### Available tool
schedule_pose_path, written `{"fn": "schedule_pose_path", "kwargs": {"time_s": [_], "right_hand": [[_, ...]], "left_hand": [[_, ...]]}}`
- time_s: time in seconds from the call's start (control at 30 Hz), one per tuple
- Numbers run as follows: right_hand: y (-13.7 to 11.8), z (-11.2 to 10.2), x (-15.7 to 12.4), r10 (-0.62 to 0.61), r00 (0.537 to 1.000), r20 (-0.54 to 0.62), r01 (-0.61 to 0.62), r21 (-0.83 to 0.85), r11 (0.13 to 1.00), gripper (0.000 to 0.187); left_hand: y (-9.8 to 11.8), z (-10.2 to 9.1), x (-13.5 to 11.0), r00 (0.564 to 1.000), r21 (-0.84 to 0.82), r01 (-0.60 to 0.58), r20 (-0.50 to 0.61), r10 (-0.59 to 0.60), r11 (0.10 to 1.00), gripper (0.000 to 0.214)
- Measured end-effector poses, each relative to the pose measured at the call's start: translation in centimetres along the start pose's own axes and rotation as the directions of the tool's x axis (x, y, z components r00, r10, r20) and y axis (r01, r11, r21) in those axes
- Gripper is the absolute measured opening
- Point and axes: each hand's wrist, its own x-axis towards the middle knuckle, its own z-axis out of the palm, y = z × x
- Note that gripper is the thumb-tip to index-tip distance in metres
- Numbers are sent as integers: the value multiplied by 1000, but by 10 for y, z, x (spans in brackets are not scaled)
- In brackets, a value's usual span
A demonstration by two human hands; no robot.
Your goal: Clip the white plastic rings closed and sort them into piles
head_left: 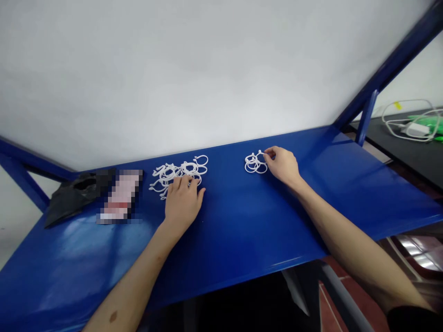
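Observation:
White plastic curtain rings lie in a tangled pile [169,172] left of the middle of the blue table. Over the pile's near edge rests my left hand [183,200], fingers spread on the rings and thumb out to the side; it grips none that I can see. Farther right, a smaller group of the same rings [251,164] overlaps on the tabletop. At that group's right side, my right hand [284,166] pinches the edge of one ring [260,156] between thumb and fingertips.
A black bag [74,193] and a pixelated pinkish packet [121,196] lie on the left of the blue table [228,230]. A pale wall stands behind. Blue metal braces [367,117] rise at both ends. White cables [411,127] sit on a dark surface at right.

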Motion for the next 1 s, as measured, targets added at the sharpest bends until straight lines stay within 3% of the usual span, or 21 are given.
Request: {"fn": "schedule_pose_path", "kwargs": {"time_s": [0.1, 0.23, 0.5, 0.63, 0.73, 0.8, 0.9, 1.0], "right_hand": [[9, 4, 9, 58, 995, 87, -59, 13, 998, 19], [9, 7, 8, 21, 994, 108, -20, -6, 1000, 20], [11, 3, 7, -28, 1000, 0, 28, -74, 997, 25], [4, 1, 1, -150, 982, -117, 142, -75, 987, 24], [-10, 1, -12, -341, 928, -152, 347, 12, 938, 22], [-23, 2, -27, -473, 877, -86, 481, 162, 862, 21], [-42, 4, -53, -606, 784, 138, 506, 425, 751, 24], [-52, 9, -72, -650, 704, 286, 441, 541, 716, 28]], "left_hand": [[-5, 0, 2, 998, 15, 13, 62, -14, 1000, 23], [-2, -4, 4, 997, 31, 10, 82, -13, 999, 21], [10, -13, 1, 1000, -105, 18, -19, -20, 994, 13], [17, -12, -3, 995, -207, -5, -96, -15, 978, 9], [22, -12, -6, 993, -257, -42, -119, 12, 965, 7], [26, -13, -8, 991, -303, -79, -125, 42, 950, 6], [31, -15, -9, 983, -394, -164, -141, 117, 904, 6], [33, -13, -10, 972, -448, -235, -135, 195, 862, 5]]}}
